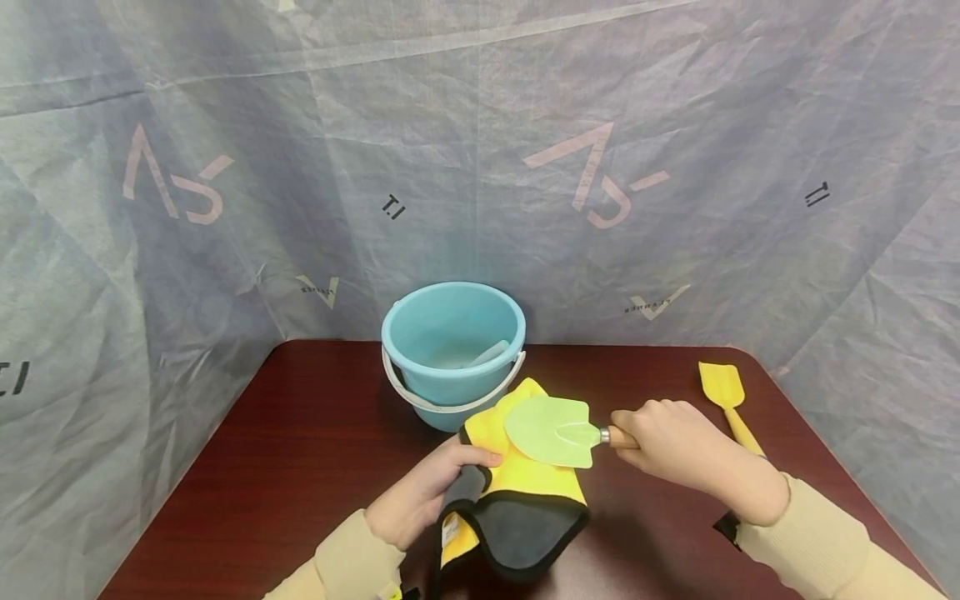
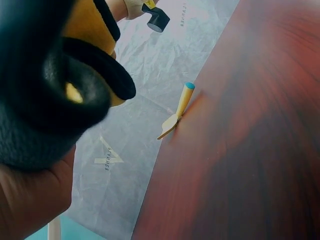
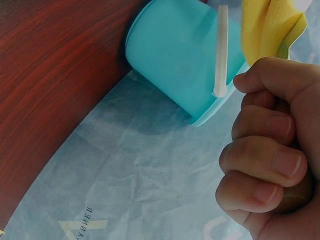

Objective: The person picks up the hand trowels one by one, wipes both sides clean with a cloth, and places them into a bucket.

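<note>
My right hand (image 1: pixel 675 442) grips the wooden handle of a small garden trowel (image 1: pixel 551 429) with a pale green blade. Its fingers are curled round the handle in the right wrist view. A yellow cloth with a grey reverse and black edging (image 1: pixel 532 533) hangs from my left hand (image 1: pixel 423 492), which holds it with the thumb on the yellow side. The trowel's blade lies against the yellow face of the cloth, above the table. In the left wrist view the folded cloth (image 2: pixel 45 115) hides most of the left fingers.
Behind the cloth stands a light blue bucket (image 1: pixel 442 383) with a white handle and a pale blue object (image 1: pixel 491 354) inside. A yellow toy shovel (image 1: pixel 722 387) lies at the right of the dark red table (image 1: pixel 300 467). Grey fabric sheeting (image 1: pixel 480 167) hangs around the table.
</note>
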Available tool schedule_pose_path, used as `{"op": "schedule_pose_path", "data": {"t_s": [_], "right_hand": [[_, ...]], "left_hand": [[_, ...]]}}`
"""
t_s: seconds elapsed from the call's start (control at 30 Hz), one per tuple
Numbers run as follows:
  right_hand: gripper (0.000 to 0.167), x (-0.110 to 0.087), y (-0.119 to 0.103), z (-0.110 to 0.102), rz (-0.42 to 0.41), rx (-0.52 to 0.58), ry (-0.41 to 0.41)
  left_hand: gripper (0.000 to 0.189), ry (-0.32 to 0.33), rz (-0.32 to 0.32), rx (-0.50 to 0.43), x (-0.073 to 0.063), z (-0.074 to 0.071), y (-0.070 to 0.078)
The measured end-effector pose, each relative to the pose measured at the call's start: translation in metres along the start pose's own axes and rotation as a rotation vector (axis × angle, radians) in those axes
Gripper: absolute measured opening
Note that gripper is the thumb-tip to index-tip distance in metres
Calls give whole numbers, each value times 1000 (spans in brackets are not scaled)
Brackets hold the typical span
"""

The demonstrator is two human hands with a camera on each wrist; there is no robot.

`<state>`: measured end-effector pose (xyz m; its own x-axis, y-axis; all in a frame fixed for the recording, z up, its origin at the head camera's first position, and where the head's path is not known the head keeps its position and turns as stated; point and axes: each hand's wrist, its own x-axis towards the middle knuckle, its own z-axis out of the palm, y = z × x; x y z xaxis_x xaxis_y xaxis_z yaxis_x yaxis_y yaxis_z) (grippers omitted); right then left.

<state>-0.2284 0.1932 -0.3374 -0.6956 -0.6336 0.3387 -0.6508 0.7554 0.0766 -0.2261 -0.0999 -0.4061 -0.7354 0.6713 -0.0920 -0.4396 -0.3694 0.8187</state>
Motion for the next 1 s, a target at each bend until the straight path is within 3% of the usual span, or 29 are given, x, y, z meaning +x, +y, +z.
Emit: {"op": "schedule_pose_path", "data": {"t_s": [0.27,0.53,0.8,1.0], "right_hand": [[40,-1,-1,-1,5,5,-28],[41,-2,0,-1,-3,-2,-10],[41,-4,1,0,-17,-9,11],[43,-5,2,1,-35,-5,33]], "left_hand": [[34,22,-5,4,-7,-5,1],[31,-23,26,17,-15,-10,6],[36,56,9,48,-22,-14,8],[37,66,24,77,-29,-20,10]]}}
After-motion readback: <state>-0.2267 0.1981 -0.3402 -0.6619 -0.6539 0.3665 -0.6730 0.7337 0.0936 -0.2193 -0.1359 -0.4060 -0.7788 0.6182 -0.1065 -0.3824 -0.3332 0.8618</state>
